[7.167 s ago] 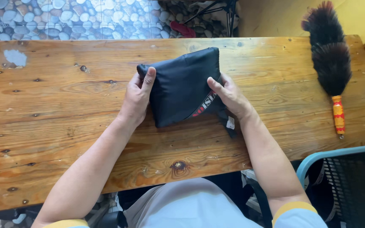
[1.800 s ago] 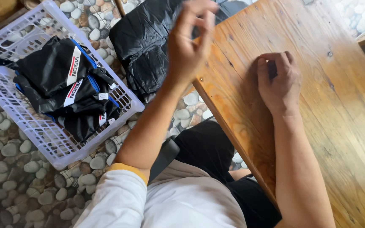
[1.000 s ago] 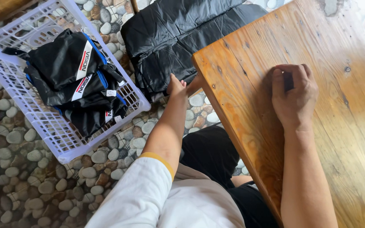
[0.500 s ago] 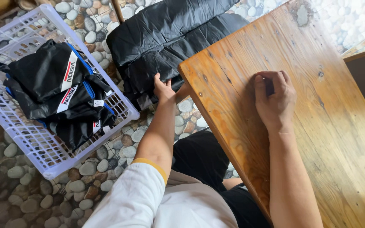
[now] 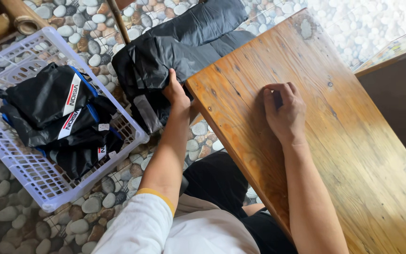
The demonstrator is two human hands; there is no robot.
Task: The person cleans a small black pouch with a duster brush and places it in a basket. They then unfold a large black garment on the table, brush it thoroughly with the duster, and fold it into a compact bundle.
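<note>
Garment pile (image 5: 184,51), black and crumpled, lies on the pebble floor against the wooden table's (image 5: 334,155) corner. Judged soft, light and slippery; best gathered by a bunched fold. Left hand (image 5: 175,91) closes on its near edge. Right hand (image 5: 285,110) rests on the tabletop, curled; contents cannot be told. White basket (image 5: 29,174) of folded black garments (image 5: 59,120) sits nearby.

White-and-red labels (image 5: 72,95) mark black folded garments (image 5: 52,101) in basket (image 5: 34,181).
</note>
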